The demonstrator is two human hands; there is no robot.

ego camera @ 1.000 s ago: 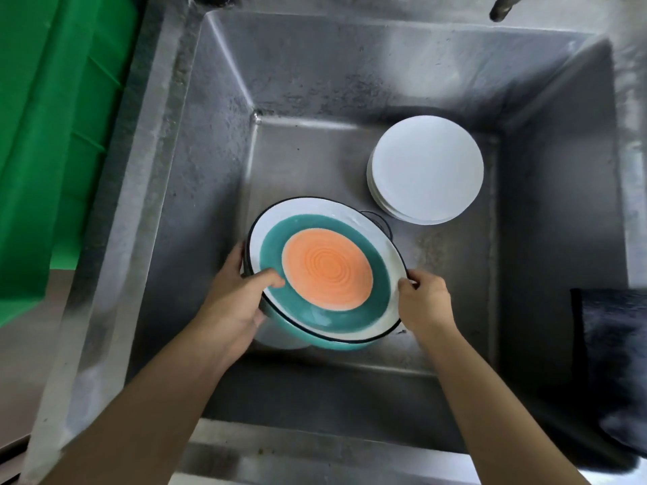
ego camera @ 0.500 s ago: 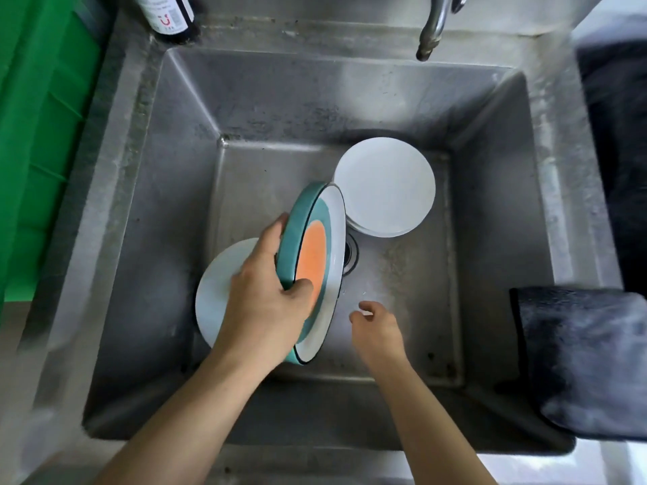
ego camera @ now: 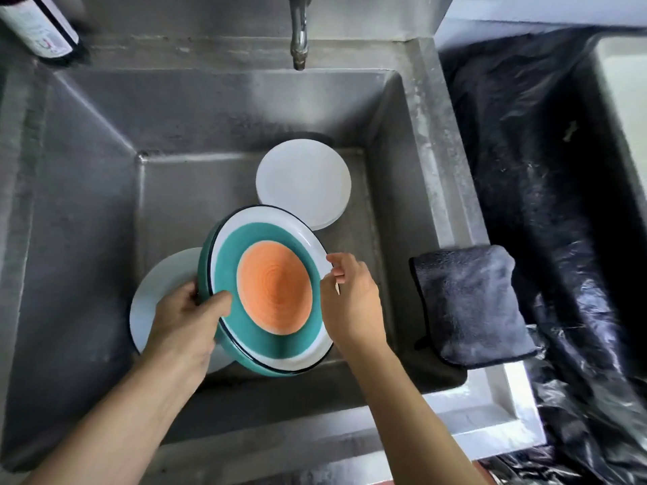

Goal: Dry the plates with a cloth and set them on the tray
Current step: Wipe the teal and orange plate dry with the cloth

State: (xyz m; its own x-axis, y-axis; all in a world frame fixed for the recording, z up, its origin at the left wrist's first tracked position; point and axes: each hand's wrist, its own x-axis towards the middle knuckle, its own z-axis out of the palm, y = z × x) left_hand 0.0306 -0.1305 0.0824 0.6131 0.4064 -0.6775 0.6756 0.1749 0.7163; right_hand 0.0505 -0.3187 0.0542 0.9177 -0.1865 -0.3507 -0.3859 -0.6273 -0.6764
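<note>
A teal-and-orange plate held over the steel sink, cloth waiting on the sink's right rim.

The sink (ego camera: 80,211) fills most of the view, with black plastic sheeting (ego camera: 546,176) lying beyond its right wall. The teal-and-orange plate (ego camera: 273,292) is lifted above the sink floor, tilted face-up; the left hand (ego camera: 185,320) clamps its left edge, thumb on the face and fingers curled behind. The right hand (ego camera: 353,302) is at the plate's right rim with fingers loosely bent; whether it grips the rim I cannot tell. Down on the sink floor a white plate (ego camera: 157,295) lies partly under the held one, and a stack of white plates (ego camera: 304,180) sits toward the back. A folded grey cloth (ego camera: 469,302) is draped over the sink's right rim. The faucet (ego camera: 298,40) hangs over the back wall, and a bottle (ego camera: 38,26) stands at the back-left corner.
</note>
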